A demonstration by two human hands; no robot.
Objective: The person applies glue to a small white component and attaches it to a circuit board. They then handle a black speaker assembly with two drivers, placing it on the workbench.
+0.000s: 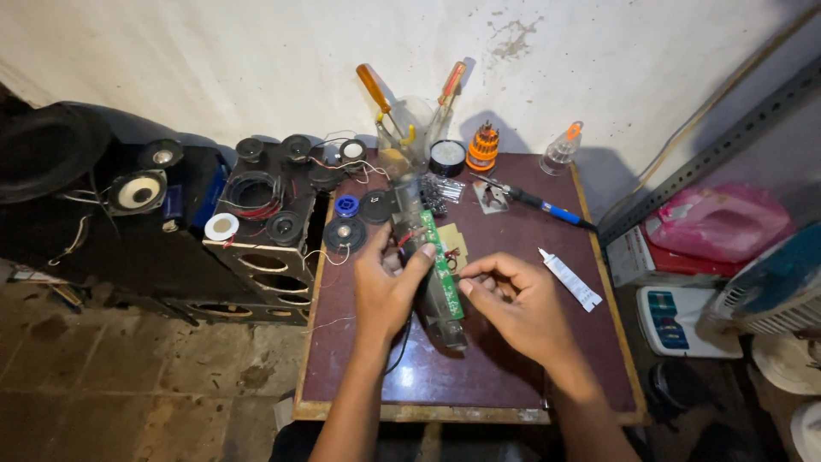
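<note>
Circuit board (443,263), a narrow green strip, lies along the top of a long dark device body (428,274) in the middle of the bench (513,385), running from about 12 o'clock down to 6 o'clock in front of the person. The left hand (386,287) grips the dark body from its 9 o'clock side, with the fingers (421,257) wrapped over it and closed on it, so the body is held steady. The right hand (513,299) is at the 3 o'clock side of the board; its fingers (472,275) are pinched together at the board's edge, but I cannot tell if they hold a small part or only touch the board.

I judge that the step in hand is fine work on the board while it sits on the body, seating it or freeing it. The next move needs a steady left grip and a small, exact action of the right fingertips, because thin wires (409,239) run near the upper end of the board.

At 2 o'clock from the hands lies a blue-handled soldering iron (539,205), and at 3 o'clock a small white tube (571,281). Loose small speakers (345,233) lie at 11 o'clock, and screwdrivers (376,90) stand in a clear jar at 12 o'clock.
</note>
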